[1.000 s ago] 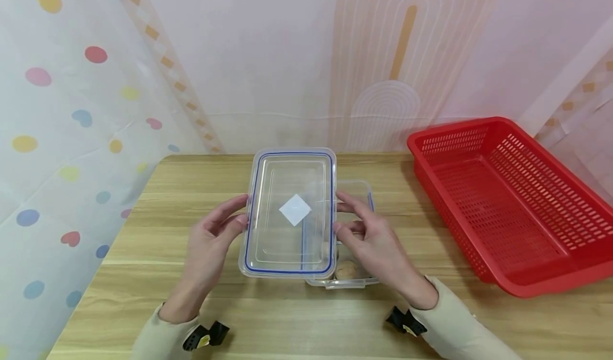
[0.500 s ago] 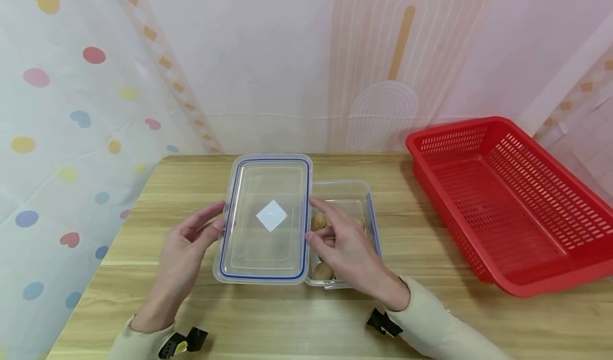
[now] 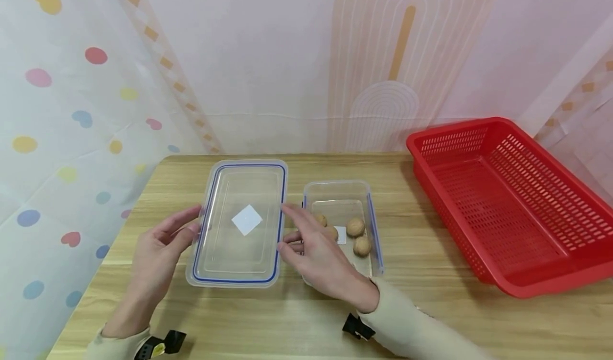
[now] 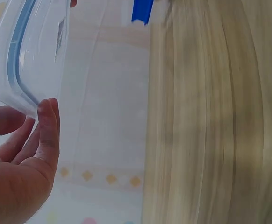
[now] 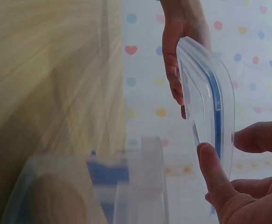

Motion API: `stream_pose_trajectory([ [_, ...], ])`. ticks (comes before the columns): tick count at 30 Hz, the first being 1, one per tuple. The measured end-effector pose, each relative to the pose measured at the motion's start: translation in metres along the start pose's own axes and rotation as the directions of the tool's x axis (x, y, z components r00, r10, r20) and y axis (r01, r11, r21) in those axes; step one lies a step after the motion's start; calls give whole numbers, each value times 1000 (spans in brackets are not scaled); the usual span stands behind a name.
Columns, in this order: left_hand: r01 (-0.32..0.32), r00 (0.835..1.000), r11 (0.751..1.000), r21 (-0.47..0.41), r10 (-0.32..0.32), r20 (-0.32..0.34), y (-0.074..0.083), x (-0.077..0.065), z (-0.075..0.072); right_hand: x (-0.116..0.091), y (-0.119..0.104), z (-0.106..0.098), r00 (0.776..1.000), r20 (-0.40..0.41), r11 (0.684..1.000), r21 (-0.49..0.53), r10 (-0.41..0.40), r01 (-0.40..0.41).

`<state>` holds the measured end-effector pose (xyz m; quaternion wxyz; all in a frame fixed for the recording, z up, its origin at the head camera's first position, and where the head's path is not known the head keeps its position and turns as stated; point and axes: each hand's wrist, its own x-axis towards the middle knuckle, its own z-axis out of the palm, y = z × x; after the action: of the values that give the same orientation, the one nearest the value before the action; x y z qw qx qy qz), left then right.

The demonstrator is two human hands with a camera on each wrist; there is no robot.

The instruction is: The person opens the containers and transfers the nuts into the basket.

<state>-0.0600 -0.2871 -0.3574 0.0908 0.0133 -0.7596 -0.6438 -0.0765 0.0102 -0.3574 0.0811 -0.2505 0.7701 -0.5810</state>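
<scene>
A clear plastic lid point(image 3: 234, 243) with a blue seal and a white diamond label point(image 3: 246, 220) is held above the table, left of centre. My left hand point(image 3: 155, 256) pinches its left edge between thumb and fingers. On the opposite edge my right hand point(image 3: 325, 261) does the same; the right wrist view shows thumb and fingers on both faces of the lid point(image 5: 206, 93). Just right of the lid stands an uncovered clear food container point(image 3: 375, 232) with blue on its sides. Several walnuts point(image 3: 362, 246) lie inside it. My right hand and forearm hide its front left part.
A red slotted plastic basket point(image 3: 551, 285) stands on the right of the wooden table point(image 3: 287, 328). Behind the table hangs a patterned curtain point(image 3: 273, 72). Black wrist cameras sit on both cuffs.
Both hands have carried the lid leftward, from over part of the container to beside it. More of the container and its walnuts now shows. Basket and container have stayed put.
</scene>
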Motion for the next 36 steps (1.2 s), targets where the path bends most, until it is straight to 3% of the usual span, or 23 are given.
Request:
stream_pose_trajectory([
  [11, 38, 999, 999, -11, -38, 35, -12, 1, -28, 7, 5, 33, 1000, 20, 999, 50, 16, -17],
  [21, 55, 998, 998, 43, -57, 42, -21, 4, -43, 9, 8, 54, 1000, 1, 1000, 10, 4, -4],
  [29, 101, 994, 981, 165, -107, 32, -23, 8, -52, 10, 12, 67, 999, 22, 999, 17, 45, -45],
  [36, 131, 985, 942, 309, -159, 69, -33, 12, -54, 11, 20, 73, 992, 42, 990, 76, 116, -119],
])
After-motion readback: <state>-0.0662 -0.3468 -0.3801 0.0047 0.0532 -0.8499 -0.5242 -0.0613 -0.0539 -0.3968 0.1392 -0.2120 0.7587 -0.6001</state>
